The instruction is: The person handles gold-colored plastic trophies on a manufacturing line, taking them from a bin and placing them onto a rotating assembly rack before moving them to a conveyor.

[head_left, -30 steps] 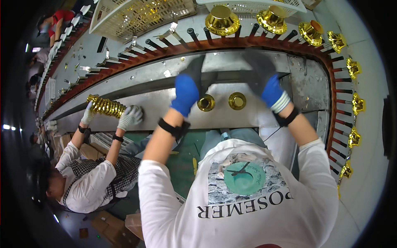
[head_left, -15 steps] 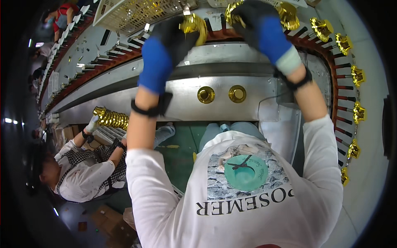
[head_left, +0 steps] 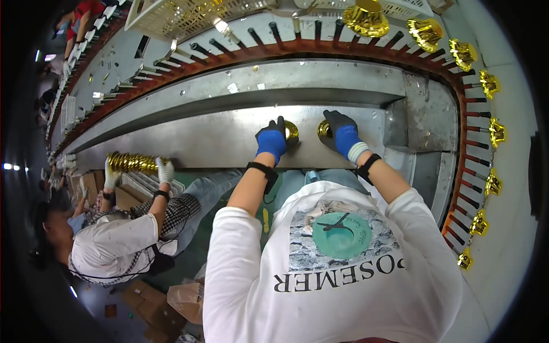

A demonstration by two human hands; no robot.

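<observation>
Both my hands wear blue gloves with black palms and fingers, and both are down on the metal bench [head_left: 194,140]. My left hand [head_left: 271,142] is closed around the left side of a shiny gold, hat-shaped piece [head_left: 293,131]. The right side of a second such piece [head_left: 324,131] is gripped by my right hand [head_left: 343,134]. Both pieces appear to rest on the bench, a short gap apart. My fingers partly cover each of them.
Beyond the bench curves a conveyor with dark upright pegs [head_left: 274,35]; several gold pieces [head_left: 425,35] ride on its right stretch. A cream plastic basket [head_left: 171,23] stands behind it. At left, a co-worker [head_left: 114,246] holds a stack of gold pieces [head_left: 137,163] in gloved hands.
My hands have come down from the conveyor, where each held a gold piece, to the two pieces on the bench. Gold pieces on the conveyor have shifted round. The co-worker's stack is now held level.
</observation>
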